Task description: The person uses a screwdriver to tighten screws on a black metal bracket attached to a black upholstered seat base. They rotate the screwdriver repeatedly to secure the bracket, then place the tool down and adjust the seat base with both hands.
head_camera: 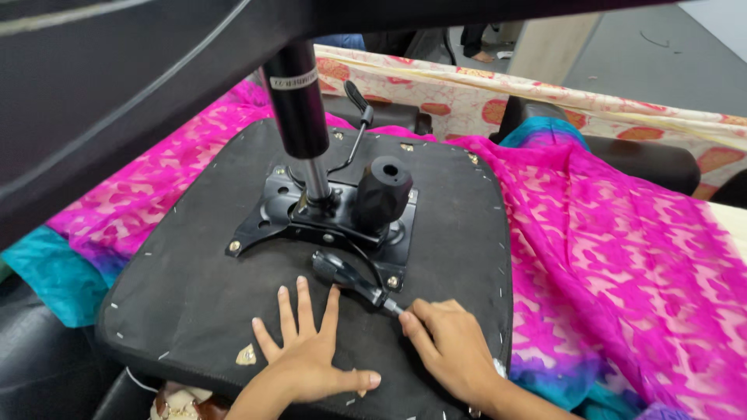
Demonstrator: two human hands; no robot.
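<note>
So the upturned seat base (194, 272) was the big thing here, lying underside-up on a bright pink cloth (607, 233), and that's where I'd have worried first: thin slippery fabric under a heavy board, so any hard shove could probably have made the whole thing slide or rock. Next down, the black gas cylinder (299, 101) stood straight up out of the metal mechanism plate (268, 222), pretty close to the camera, so leaning in for leverage looked like a decent way to bump into it. The round tension knob (384, 189) sat just beside it. The left hand (307, 365) was pressed flat on the base, fingers (286, 313) spread wide, right next to the black lever handle (346, 278). The right hand (451, 346) had its fingers pinched around that lever's metal tip (394, 309). If the pinch slipped, I reckon the lever could've snapped toward the left fingertips or the staples (167, 355) along the edge could've scratched a knuckle.
</note>
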